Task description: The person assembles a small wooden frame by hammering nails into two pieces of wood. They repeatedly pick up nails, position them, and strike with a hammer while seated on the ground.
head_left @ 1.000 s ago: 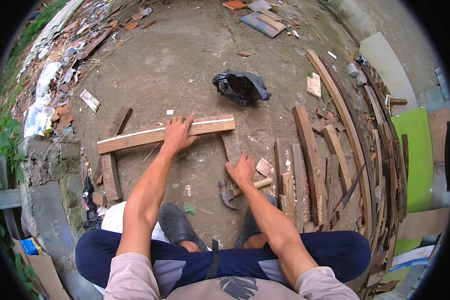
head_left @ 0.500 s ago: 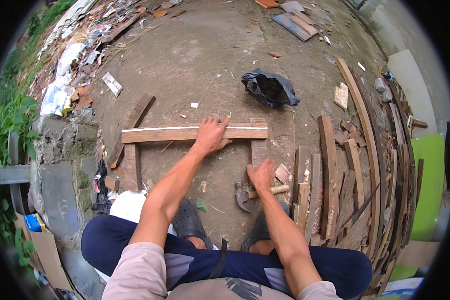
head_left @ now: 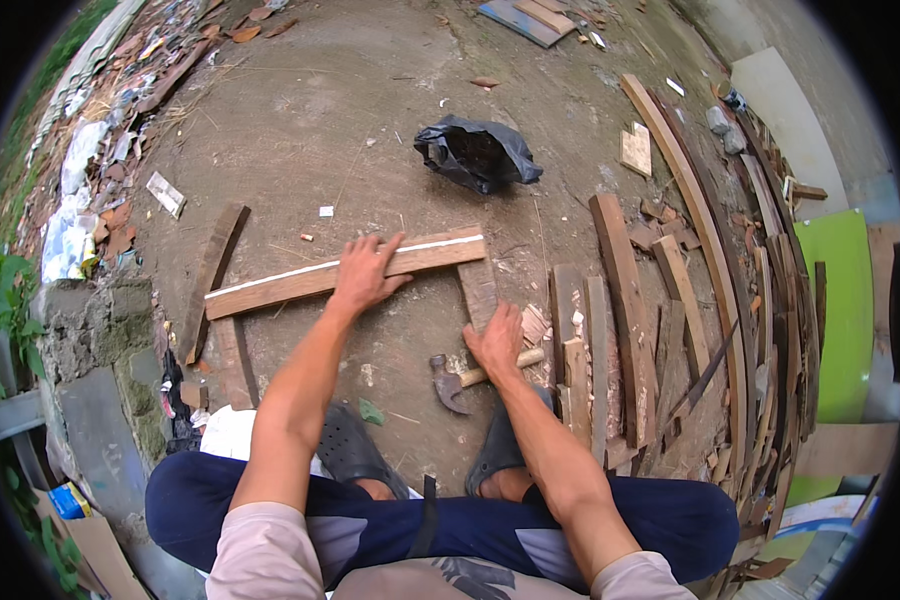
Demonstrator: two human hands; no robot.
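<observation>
Pressed flat with fingers spread, the left hand (head_left: 365,272) pins a long pale wooden plank (head_left: 345,272) lying across two darker boards on the dirt ground (head_left: 370,130). Right hand (head_left: 497,340) closes its grip on the wooden handle of a claw hammer (head_left: 462,381), beside a stack of weathered wooden slats (head_left: 610,340).

Plank (head_left: 340,272) light brown with a white strip along its top edge. Hammer (head_left: 468,378): dark rusty head, pale wooden handle. Bag (head_left: 478,152) black, glossy. Ground (head_left: 370,120) brown dirt. Trousers (head_left: 270,520) dark blue, sandals (head_left: 345,450) dark grey, sleeves (head_left: 260,550) pale pink. Board (head_left: 850,300) at right bright green. Wood pile (head_left: 660,300) weathered brown and grey.
</observation>
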